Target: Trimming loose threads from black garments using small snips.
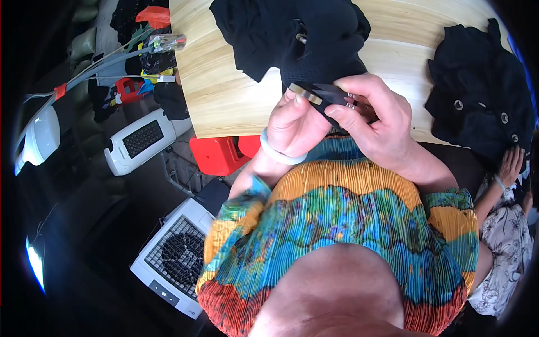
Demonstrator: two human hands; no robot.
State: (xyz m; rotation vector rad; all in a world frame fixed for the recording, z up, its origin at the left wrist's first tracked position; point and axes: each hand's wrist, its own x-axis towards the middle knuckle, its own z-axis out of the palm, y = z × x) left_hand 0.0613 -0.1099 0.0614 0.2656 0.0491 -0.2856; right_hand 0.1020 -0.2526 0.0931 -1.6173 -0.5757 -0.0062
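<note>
A black knitted garment lies bunched on the table in front of me, with its near edge drawn toward my hands. My left hand, with a pale bangle on its wrist, is closed on that near edge. Its thumb presses by a gold-rimmed button seen nearly edge-on. Another button shows higher on the cloth. My right hand is closed around black thread snips, their pointed blades right beside the gold-rimmed button. The palm hides part of the snips' handle.
A second black garment with several round buttons lies at the table's right, where another person's hand touches it. The wooden table ends at my front. Left of me are a red stool, a white fan unit and hanging cables.
</note>
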